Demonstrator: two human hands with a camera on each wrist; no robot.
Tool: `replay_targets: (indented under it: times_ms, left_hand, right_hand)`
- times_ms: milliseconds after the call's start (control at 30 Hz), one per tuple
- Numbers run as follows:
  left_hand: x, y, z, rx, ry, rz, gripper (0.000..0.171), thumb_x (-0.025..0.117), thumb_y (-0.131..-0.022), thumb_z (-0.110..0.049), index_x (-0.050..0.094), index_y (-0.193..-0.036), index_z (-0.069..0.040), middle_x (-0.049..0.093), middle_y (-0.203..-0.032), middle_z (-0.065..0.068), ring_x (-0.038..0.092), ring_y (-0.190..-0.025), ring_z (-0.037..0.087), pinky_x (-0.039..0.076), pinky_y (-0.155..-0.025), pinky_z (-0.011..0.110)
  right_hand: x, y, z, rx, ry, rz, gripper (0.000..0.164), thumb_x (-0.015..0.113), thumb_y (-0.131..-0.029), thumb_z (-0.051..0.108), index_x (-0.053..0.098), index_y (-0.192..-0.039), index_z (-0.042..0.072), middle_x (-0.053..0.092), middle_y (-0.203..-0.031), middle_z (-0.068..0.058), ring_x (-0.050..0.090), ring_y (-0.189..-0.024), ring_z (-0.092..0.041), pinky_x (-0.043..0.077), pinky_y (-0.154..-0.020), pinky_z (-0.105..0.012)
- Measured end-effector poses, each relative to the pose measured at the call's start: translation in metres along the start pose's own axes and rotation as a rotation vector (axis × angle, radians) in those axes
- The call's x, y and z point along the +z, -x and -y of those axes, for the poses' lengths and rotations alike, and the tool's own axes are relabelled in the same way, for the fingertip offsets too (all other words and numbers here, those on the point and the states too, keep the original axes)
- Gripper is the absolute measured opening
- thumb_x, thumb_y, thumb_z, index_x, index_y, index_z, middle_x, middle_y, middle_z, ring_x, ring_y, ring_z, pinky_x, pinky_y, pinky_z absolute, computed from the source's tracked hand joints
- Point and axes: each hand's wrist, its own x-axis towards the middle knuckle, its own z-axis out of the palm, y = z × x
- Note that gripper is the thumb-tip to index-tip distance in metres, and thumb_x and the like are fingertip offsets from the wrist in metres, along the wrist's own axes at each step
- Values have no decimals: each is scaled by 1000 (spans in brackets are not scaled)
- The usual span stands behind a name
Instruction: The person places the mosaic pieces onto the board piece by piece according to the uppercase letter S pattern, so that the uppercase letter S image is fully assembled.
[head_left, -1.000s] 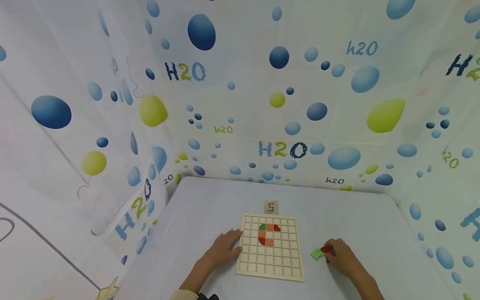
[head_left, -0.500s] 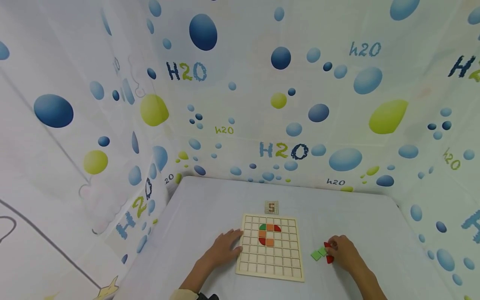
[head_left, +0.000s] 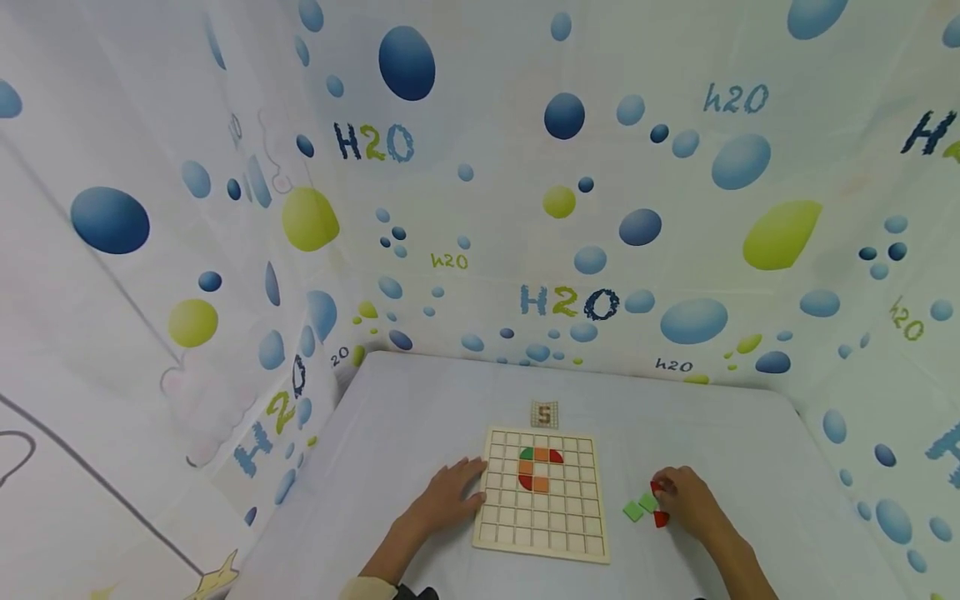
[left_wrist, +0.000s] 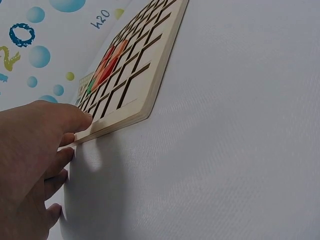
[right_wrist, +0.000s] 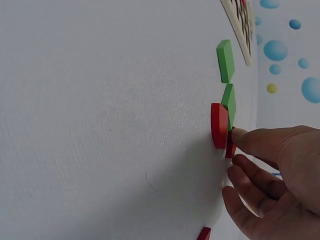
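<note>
In the head view a wooden grid board [head_left: 537, 521] bears a few coloured tiles in its upper middle: a green rounded tile [head_left: 527, 454], red rounded tiles [head_left: 556, 457] and orange squares [head_left: 541, 484]. My left hand [head_left: 448, 496] rests against the board's left edge, fingers loosely extended. To the right of the board, my right hand [head_left: 686, 498] pinches a red rounded tile [right_wrist: 230, 146] at its thumb; the index fingertip is hidden in the right wrist view. Beside it lie another red tile [right_wrist: 218, 126] and two green square tiles [right_wrist: 226, 61].
A small pattern card [head_left: 544, 414] with an S-like figure lies just beyond the board. One more red piece [right_wrist: 204, 234] shows at the bottom of the right wrist view. Behind the white table [head_left: 420, 400] hangs a patterned curtain [head_left: 480, 208].
My right hand has shifted slightly away and to the right with the red tile, apart from the green tiles, uncovering the second red tile. My left hand has stayed at the board's edge.
</note>
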Motion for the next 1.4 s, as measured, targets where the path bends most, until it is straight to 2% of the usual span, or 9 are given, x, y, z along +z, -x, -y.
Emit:
replay_targets:
  times_ms: [233,533,767,967,1200,1400]
  left_hand:
    - [1,-1,3,14,-15,1,57,65,-103,-32,52,-154,-11,54,-159,12,44,-151,39,31,-125,65]
    - [1,-1,2,21,-9,-4,56,65,-103,-31,53,-153,-10,54,-158,14,44,-150,41,32,-124,66]
    - [1,0,2,30,-17,-15,56,67,-102,-31,54,-152,-9,56,-156,14,45,-149,41,33,-122,67]
    - [1,-1,2,24,-12,-9,56,66,-103,-31,53,-153,-9,55,-157,14,45,-150,41,33,-123,66]
    - [1,-1,1,10,-13,-3,56,65,-103,-31,53,-153,-10,55,-158,13,44,-151,40,32,-124,65]
    - [2,-1,2,7,-24,-4,56,66,-103,-30,53,-153,-11,55,-158,12,44,-151,39,32,-124,64]
  right_hand:
    - [2,-1,1,-16,-2,5,23,72,-94,1,70,-116,-5,63,-104,-12,63,-94,-22,59,-87,-46]
    - [5,-2,0,-21,3,-13,22,75,-94,2,69,-114,-5,64,-104,-13,62,-94,-23,59,-89,-49]
    - [15,-9,-1,-34,44,-34,24,74,-95,2,66,-116,-8,64,-105,-16,64,-94,-25,59,-85,-47]
    - [23,-13,13,-72,64,-64,26,76,-94,1,67,-115,-9,64,-101,-17,62,-90,-25,60,-84,-48]
    - [30,-20,34,-39,60,-64,28,76,-95,4,67,-119,-7,64,-104,-15,61,-92,-24,60,-88,-50]
    - [43,-21,65,-102,34,-72,22,75,-94,1,68,-115,-5,63,-103,-12,63,-94,-24,58,-87,-47]
